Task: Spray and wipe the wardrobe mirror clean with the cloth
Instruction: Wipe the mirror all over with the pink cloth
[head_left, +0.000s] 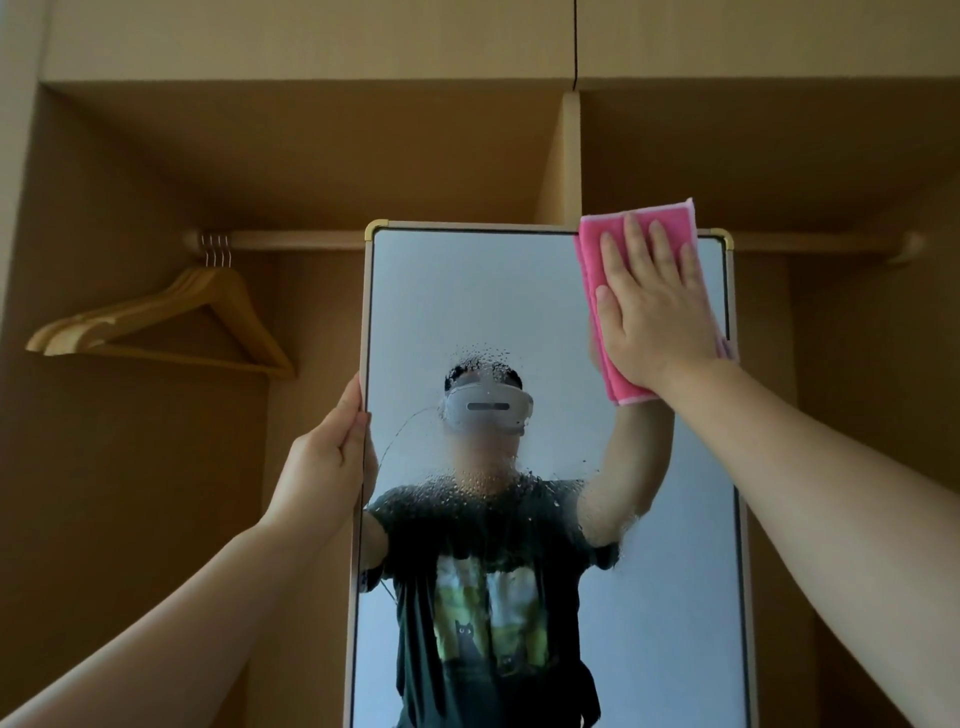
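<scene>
- Head view: we look up at the mirror (467, 301), a tall framed panel standing upright in front of the open wardrobe (156, 171). Its top edge sits just below the hanging rail (291, 240).
- Left grip (332, 457) is curled round the mirror's left edge, pinching the frame. We cannot tell which digits lie in front and which behind.
- Right grip (654, 306) lies flat, fingers straight and slightly spread. It presses the cloth (592, 254) against the glass at the mirror's top right corner, and the cloth's upper edge overlaps the frame.
- The cloth is pink and folded into a pad. We judge it soft, light and easy to slide under a flat palm.
- Spray droplets (493, 483) bead across the middle of the glass, and one thin run trails toward the left edge. The upper glass shows no beads.
- Our judgement on handling: the mirror is stiff, fragile and slick where wet. We would hold it by the frame edge, not the glass, and brace against each wipe so the panel does not swing or tip.
- Wiping looks to be at its start, since the wet band is untouched.
- Wooden hangers (171, 322) hang at the rail's left end, well apart from the mirror.
</scene>
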